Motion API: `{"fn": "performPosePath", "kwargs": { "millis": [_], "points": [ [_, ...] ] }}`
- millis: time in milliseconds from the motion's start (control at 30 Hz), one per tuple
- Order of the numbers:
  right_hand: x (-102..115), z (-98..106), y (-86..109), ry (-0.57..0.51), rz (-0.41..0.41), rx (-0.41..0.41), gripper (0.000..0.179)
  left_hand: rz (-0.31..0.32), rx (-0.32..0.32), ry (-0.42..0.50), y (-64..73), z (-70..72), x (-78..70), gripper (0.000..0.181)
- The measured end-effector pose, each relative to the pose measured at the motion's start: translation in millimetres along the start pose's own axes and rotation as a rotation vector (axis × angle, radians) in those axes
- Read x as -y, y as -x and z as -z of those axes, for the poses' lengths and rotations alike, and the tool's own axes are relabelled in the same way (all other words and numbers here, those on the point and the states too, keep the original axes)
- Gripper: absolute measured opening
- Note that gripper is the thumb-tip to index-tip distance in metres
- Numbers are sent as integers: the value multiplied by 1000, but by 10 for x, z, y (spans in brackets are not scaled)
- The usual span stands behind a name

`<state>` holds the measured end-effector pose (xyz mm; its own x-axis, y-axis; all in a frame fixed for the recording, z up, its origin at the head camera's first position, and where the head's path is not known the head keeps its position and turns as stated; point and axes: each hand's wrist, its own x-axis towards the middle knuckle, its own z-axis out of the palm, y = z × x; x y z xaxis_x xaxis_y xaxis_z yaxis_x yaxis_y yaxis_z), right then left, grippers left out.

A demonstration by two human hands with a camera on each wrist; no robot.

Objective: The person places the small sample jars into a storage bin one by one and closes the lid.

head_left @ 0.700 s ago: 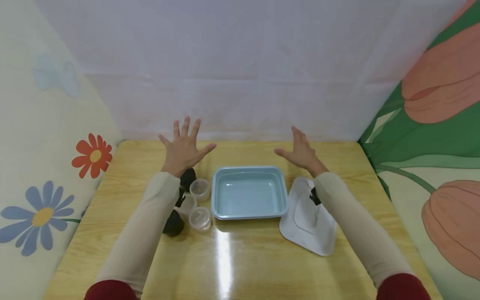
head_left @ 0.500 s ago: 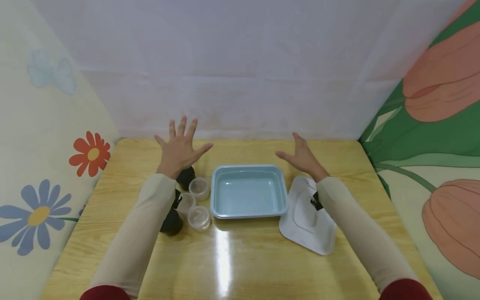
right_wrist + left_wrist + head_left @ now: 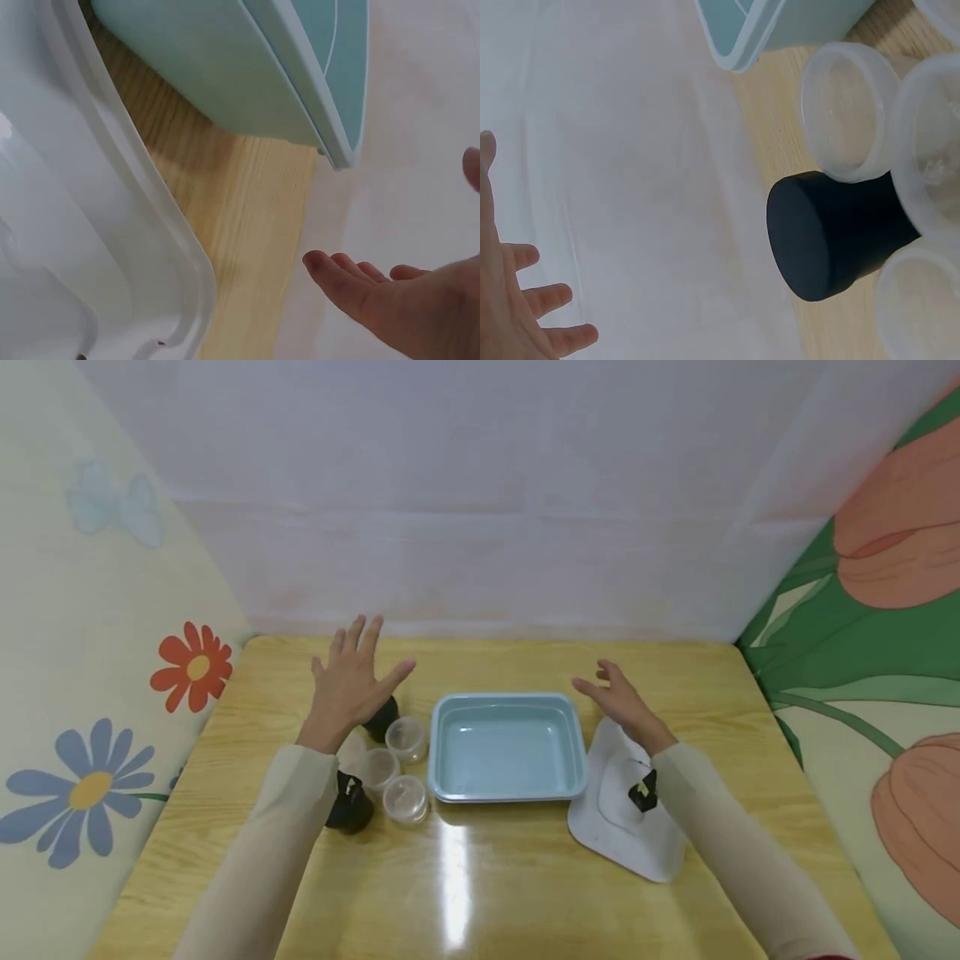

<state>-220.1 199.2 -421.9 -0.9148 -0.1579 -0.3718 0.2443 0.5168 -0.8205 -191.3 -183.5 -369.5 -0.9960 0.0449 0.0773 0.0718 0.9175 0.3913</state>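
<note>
Neither hand grips anything: the left hand [image 3: 345, 693], fingers spread, hovers by the clear plastic cups [image 3: 406, 799] and a black container [image 3: 832, 232]; the right hand [image 3: 622, 702], loosely bent, hovers by the white plastic lid [image 3: 603, 837]. The light-blue rectangular tub [image 3: 510, 756] sits between them on the table [image 3: 375, 893]. A low, slow approach seems best — the close-set cups could tip if brushed.
</note>
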Motion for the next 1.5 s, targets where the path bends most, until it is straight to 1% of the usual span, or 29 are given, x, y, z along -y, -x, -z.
{"fn": "performPosePath", "kwargs": {
  "millis": [133, 233, 367, 467, 600, 733, 833, 967, 1100, 1167, 1367, 1500],
  "points": [
    [-79, -42, 11, -123, -35, 22, 78, 8, -34, 52, 114, -21, 22, 84],
    [-115, -81, 34, -179, -59, 47, 70, 15, -47, 87, 221, -46, 49, 80],
    [-138, -125, 63, -206, -84, 84, 63, 15, -84, 124, 378, -76, 75, 73],
    [-145, -143, 79, -208, -97, 94, 60, 5, -97, 164, 473, -102, 65, 70],
    [-150, -182, 100, -224, -101, 64, 58, -4, -121, 227, 579, -123, 50, 67],
    [-170, -246, 115, -249, -120, 21, 57, -14, -169, 265, 700, -142, 50, 64],
    [-187, -295, 117, -259, -135, 0, 53, -18, -197, 284, 810, -189, 72, 60],
    [-203, -341, 103, -254, -155, -17, 50, -12, -231, 332, 935, -263, 131, 57],
    [-219, -370, 93, -248, -177, -21, 49, 27, -239, 374, 1045, -317, 206, 56],
    [-234, -379, 89, -247, -175, -23, 49, 58, -228, 392, 1098, -344, 240, 56],
    [-299, -373, 93, -245, -133, -4, 45, 140, -192, 441, 1230, -439, 292, 56],
    [-329, -343, 91, -232, -142, 13, 43, 183, -175, 465, 1284, -497, 311, 56]
  ]
}}
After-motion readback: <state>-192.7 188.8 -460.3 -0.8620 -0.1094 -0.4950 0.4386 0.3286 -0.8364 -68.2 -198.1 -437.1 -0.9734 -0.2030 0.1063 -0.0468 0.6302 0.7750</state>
